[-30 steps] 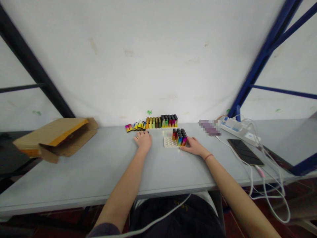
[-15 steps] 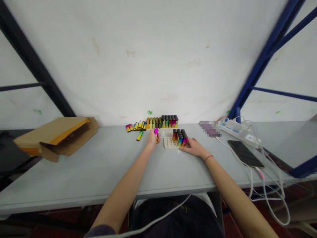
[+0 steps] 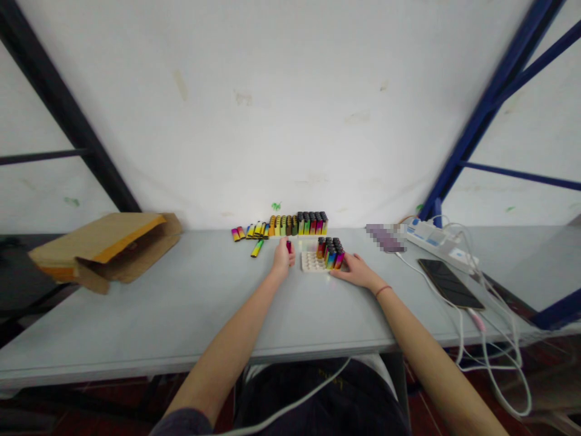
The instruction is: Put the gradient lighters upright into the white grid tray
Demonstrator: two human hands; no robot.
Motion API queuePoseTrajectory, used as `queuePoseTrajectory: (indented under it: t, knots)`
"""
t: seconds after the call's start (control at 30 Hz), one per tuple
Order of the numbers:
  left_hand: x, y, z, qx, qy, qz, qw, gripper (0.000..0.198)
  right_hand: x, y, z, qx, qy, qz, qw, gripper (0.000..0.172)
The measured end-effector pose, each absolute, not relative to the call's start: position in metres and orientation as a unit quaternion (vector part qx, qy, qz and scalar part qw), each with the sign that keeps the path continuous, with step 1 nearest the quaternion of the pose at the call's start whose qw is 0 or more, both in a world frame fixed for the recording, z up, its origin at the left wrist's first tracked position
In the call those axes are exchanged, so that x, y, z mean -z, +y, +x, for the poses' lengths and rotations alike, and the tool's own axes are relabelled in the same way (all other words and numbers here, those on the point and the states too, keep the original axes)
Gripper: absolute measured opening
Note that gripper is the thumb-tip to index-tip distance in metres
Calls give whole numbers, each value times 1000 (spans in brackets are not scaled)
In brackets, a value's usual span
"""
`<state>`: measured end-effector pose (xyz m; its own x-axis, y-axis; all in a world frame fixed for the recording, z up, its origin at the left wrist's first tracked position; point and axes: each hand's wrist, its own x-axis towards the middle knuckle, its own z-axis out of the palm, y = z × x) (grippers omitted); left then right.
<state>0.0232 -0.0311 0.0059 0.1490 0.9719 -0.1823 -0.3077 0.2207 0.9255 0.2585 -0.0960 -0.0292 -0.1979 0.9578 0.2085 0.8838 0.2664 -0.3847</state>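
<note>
My left hand (image 3: 282,258) is shut around a magenta lighter (image 3: 288,246), whose top shows above the fingers, just left of a white tray (image 3: 309,263) with round holes. Several gradient-coloured lighters (image 3: 331,254) stand in the tray's far right part. My right hand (image 3: 356,271) rests at the tray's near right corner, beside those lighters, holding nothing I can see. At the back, a row of upright lighters (image 3: 299,224) stands beside loose ones lying flat (image 3: 248,233). One yellow-green lighter (image 3: 256,248) lies apart on the grey table.
A folded cardboard envelope (image 3: 106,251) lies on the table's left. To the right are a pixelated object (image 3: 385,237), a power strip (image 3: 440,245), a black phone (image 3: 449,283) and white cables trailing over the table's edge. Blue metal uprights (image 3: 481,109) frame the white wall.
My left hand has moved right from the loose lighters toward the tray, with a magenta lighter now in it. A yellow-green lighter now lies apart on the table. My right hand stays at the tray.
</note>
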Motion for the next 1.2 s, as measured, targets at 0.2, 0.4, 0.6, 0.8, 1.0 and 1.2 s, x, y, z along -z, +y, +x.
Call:
queuePoseTrajectory:
  t: [0.2,0.4,0.6,0.8,1.0,1.2]
  knots:
    - [-1,-33,31,-546,455,337,618,36,31,-95,260,-84,-767,-599,214,49]
    - [0,-33,29,-557,452,324,617,36,30,-96,259,-85,-767,-601,208,48]
    - [-2,-33,29,-542,448,325,632,38,30,-96,260,-83,-769,-598,209,47]
    - [0,-34,32,-558,464,318,610,35,30,-96,260,-87,-769,-600,204,47]
    - [9,-28,32,-545,422,383,616,45,30,-96,259,-84,-769,-599,207,48]
    - [18,-35,40,-556,360,649,373,27,31,-96,259,-84,-769,-595,220,47]
